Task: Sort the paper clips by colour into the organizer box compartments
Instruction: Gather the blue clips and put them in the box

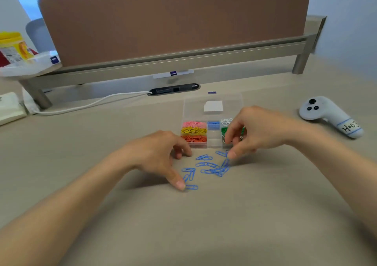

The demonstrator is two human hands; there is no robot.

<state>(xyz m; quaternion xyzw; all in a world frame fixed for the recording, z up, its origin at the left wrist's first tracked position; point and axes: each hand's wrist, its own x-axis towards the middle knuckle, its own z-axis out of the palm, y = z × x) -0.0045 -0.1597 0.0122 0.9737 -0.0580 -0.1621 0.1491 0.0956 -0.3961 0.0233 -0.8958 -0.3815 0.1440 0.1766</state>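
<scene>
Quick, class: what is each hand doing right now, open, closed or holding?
Left hand: open, thumb tip pressing a blue paper clip on the desk.
Right hand: cannot tell; thumb touches a second blue clip, pinch unclear.

Your right hand (255, 131) covers the right column of the organizer box (213, 142), so the green clips (224, 129) show only in part and the compartment nearest you there cannot be made out. You cannot tell whether that hand pinches a blue clip (225, 161) or merely touches it. Both your forearms run out of the frame. The yellow container (14, 45) at the left edge is cut off and blurred, its label unreadable. The handwriting on the controller (318, 110) curves out of sight.
</scene>
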